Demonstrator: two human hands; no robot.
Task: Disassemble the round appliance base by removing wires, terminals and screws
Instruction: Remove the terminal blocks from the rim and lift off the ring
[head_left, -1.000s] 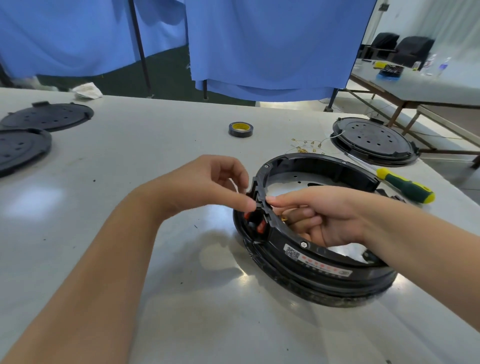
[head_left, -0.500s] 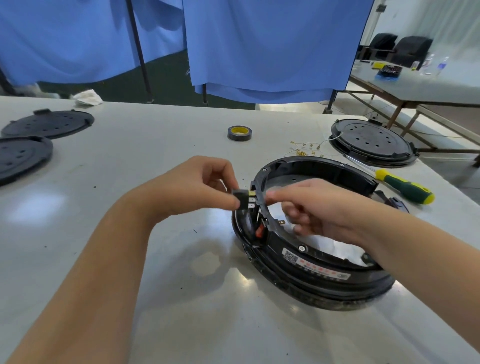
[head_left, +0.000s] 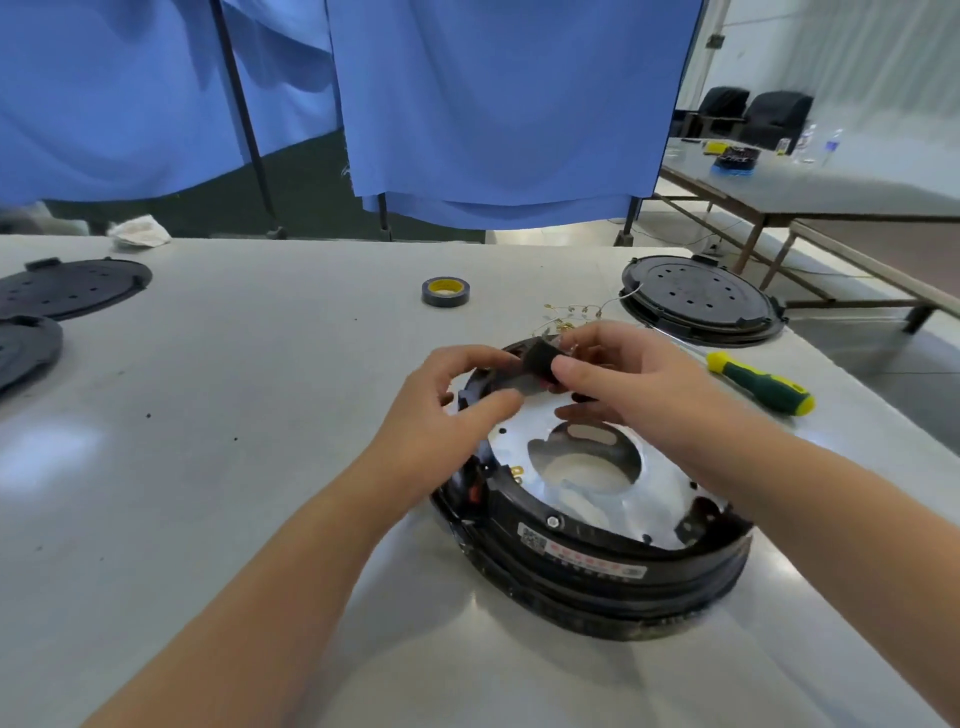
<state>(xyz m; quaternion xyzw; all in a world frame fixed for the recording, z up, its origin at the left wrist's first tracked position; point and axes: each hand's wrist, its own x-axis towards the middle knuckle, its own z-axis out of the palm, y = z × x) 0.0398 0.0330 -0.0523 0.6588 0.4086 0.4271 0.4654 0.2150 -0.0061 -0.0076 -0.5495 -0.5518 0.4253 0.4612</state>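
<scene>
The round black appliance base (head_left: 582, 561) lies on the grey table (head_left: 260, 415), its silver metal plate (head_left: 660, 499) showing inside the ring. Above its far rim both hands hold a small black connector block (head_left: 540, 361). My left hand (head_left: 447, 405) pinches the block from the left with curled fingers. My right hand (head_left: 623, 379) grips it from the right, thumb on the block's front. Red wire ends (head_left: 475, 493) show at the base's left side. A small screw (head_left: 552, 520) sits in the near rim.
A green-and-yellow screwdriver (head_left: 761, 389) lies right of the base. Another round black cover (head_left: 698, 301) sits behind it, with loose brass terminals (head_left: 566, 312) nearby. A tape roll (head_left: 445, 291) is at mid-table. Two black discs (head_left: 72, 286) lie far left. Blue curtains hang behind.
The black connector block has come out of the base's left rim. Both hands have carried it up and over toward the far rim, and the right hand now grips it too.
</scene>
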